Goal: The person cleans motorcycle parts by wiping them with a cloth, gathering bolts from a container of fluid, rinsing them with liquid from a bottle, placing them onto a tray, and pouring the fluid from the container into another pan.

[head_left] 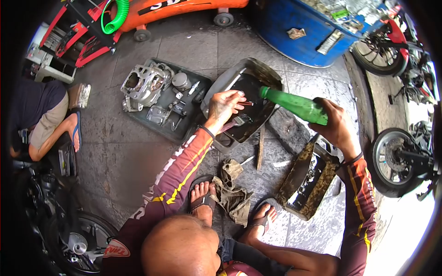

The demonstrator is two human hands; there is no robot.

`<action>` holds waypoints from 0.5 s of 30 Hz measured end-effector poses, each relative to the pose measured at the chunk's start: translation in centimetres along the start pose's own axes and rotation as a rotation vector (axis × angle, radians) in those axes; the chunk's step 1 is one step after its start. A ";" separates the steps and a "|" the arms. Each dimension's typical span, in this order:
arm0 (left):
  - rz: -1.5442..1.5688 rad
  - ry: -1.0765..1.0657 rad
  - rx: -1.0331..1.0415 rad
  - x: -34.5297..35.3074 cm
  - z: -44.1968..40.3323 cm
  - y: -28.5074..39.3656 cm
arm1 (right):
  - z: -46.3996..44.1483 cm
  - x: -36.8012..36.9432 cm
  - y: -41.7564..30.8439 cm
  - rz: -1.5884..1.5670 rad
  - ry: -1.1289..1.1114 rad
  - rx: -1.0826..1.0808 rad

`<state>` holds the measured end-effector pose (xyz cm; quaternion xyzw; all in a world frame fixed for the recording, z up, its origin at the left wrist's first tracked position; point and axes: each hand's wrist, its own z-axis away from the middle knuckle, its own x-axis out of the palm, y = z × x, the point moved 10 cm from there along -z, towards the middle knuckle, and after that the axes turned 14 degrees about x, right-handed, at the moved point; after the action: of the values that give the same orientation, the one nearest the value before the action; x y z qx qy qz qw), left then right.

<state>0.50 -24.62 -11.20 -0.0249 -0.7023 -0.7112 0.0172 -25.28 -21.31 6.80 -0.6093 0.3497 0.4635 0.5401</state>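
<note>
My right hand (pixel 334 122) is wrapped round the base of a green bottle (pixel 294 103). The bottle is tilted, its mouth over a grimy cut-open plastic container (pixel 272 79) with a dark inside. Above that same container is my left hand (pixel 224 108), fingers pinched together. A small, thin reddish piece (pixel 247 103) shows at its fingertips, too small to name. Below the left hand a paintbrush (pixel 238 121) rests in the container. To the left, a dark tray (pixel 182 134) bears a metal engine casing (pixel 145 85), a piston (pixel 181 81) and several smaller parts.
A second cut container (pixel 287 184) with small metal parts stands near my right forearm. A crumpled rag (pixel 234 195) lies between my feet. Beyond are a blue drum (pixel 294 39) and an orange tank (pixel 179 11). Motorcycle wheels (pixel 393 161) stand at right; another person's leg (pixel 53 138) is at left.
</note>
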 end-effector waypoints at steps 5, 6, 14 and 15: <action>0.026 -0.051 -0.005 1.8 0.4 -0.2 | 1.8 -1.3 -3.0 0.159 0.036 0.005; 0.042 -0.060 0.001 2.1 0.5 -0.3 | 1.9 -1.5 -3.1 0.163 0.044 0.021; 0.203 -0.080 0.036 3.1 1.1 0.6 | 2.4 -1.8 -3.4 0.209 -0.005 0.070; 0.202 -0.078 0.035 3.0 1.1 0.5 | 2.4 -1.9 -3.5 0.210 0.010 0.060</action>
<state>-2.43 -23.46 -10.55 -0.1229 -0.7089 -0.6918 0.0618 -23.12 -18.45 9.83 -0.5550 0.4279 0.5040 0.5049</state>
